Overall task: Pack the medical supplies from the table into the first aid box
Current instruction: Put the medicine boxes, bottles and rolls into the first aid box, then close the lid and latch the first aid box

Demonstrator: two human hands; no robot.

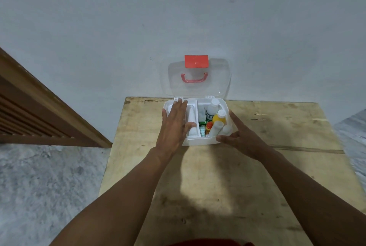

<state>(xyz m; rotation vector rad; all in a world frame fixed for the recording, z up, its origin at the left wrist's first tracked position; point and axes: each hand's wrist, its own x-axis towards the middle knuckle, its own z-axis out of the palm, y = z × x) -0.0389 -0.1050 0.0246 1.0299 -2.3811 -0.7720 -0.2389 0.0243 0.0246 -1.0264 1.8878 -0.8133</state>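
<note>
The white first aid box stands at the far edge of the wooden table, its clear lid with red handle and red latch raised against the wall. Inside the right part stand a white bottle, a yellow bottle, a small red-capped bottle and other white containers. A white tube lies in the left tray. My left hand lies flat over the left tray with straight fingers. My right hand holds the box's front right corner, thumb along the front wall.
A pale wall rises right behind the table. A brown wooden slatted frame leans at the left. Grey mottled floor shows on both sides of the table.
</note>
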